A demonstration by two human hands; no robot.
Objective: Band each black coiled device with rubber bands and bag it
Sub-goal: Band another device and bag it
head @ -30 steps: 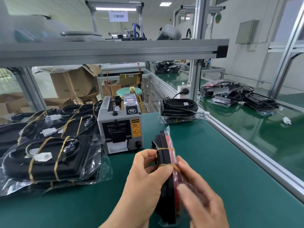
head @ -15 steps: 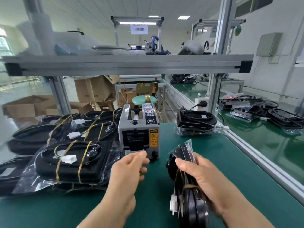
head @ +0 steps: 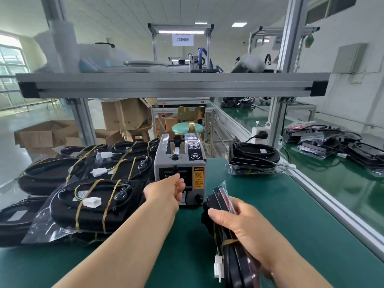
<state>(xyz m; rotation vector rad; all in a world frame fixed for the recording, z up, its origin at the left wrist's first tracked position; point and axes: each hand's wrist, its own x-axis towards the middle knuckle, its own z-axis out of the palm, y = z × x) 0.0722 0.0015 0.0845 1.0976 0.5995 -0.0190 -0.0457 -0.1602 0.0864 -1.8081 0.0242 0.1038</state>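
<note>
Green anti-static bench mat (head: 270,204) runs from the near edge to the back, w/ an aluminium rail along its right side.

Nearest, right hand (head: 245,225) grips a black coiled device in a clear plastic bag (head: 217,201). Fingers and thumb wrap round its upper half. It stands on edge just right of bench centre, tilted a bit toward the back. A tan rubber band (head: 229,242) crosses it below the thumb, and a small white plastic connector (head: 218,268) hangs off its left side on thin wires.

Left hand (head: 168,191) is stretched fwd, fingers curled in at the front slot of a grey boxy tape dispenser (head: 180,169). Can't tell if they pinch anything there. Dispenser has a yellow caution label on its front right and a black knob low down.

Left of the dispenser, a pile of bagged black devices (head: 93,206), each w/ two tan bands and a white connector on top, stacked in several layers back toward the bench edge.

Right of the dispenser, further back, a second short stack of bagged black devices (head: 253,159) sits near the rail, w/ a white socket block (head: 259,134) behind it.

Overhead, an aluminium shelf beam (head: 172,85) spans the bench. Behind: brown cardboard boxes (head: 124,115), a teal round stool (head: 187,128), and more black units on the neighbouring green bench (head: 332,142).
</note>
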